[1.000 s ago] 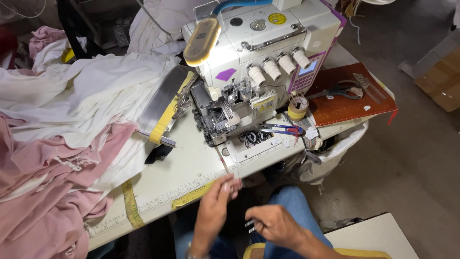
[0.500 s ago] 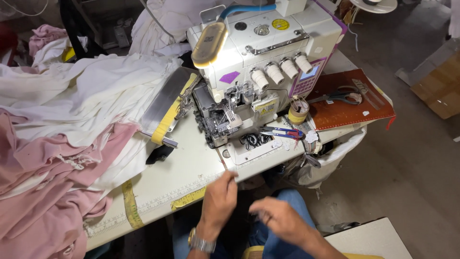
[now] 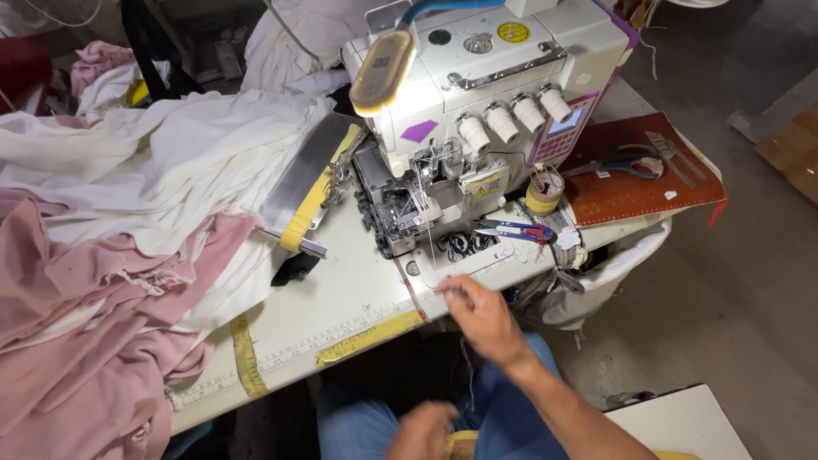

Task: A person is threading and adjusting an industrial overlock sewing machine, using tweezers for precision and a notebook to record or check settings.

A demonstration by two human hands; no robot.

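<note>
1. Far to my left, a heap of pink cloth [image 3: 77, 341] is lying over the table's left end, with white cloth [image 3: 162, 162] spreading above it toward the machine
2. A yellow measuring tape [image 3: 341, 345] is running along the front edge of the pale table [image 3: 341, 298], just right of the cloth
3. My left hand [image 3: 423, 432] is hanging low over my lap, below the table edge, close to my blue trousers [image 3: 358, 426]; it is blurred, the fingers seem curled inward, and I cannot tell whether it is gripping anything
4. The white overlock sewing machine [image 3: 477, 94] is standing at the table's middle, its front cover area open toward me, with four thread knobs in a row on its right side
5. My right hand [image 3: 481, 315] is reaching up from the lower right, forearm slanting across my knee, wrist bent slightly, knuckles up. The fingertips [image 3: 452, 292] are pinching together at the table's front edge, just below the machine's base; they look closed on something thin, perhaps a thread, too fine for me to make out
6. Small blue and red snips [image 3: 511, 230] are lying on the machine's bed, just beyond my right hand
7. Further right, a roll of yellow tape [image 3: 543, 192] is sitting beside the machine, and black scissors [image 3: 618, 166] are resting on a brown board [image 3: 630, 192]
</note>
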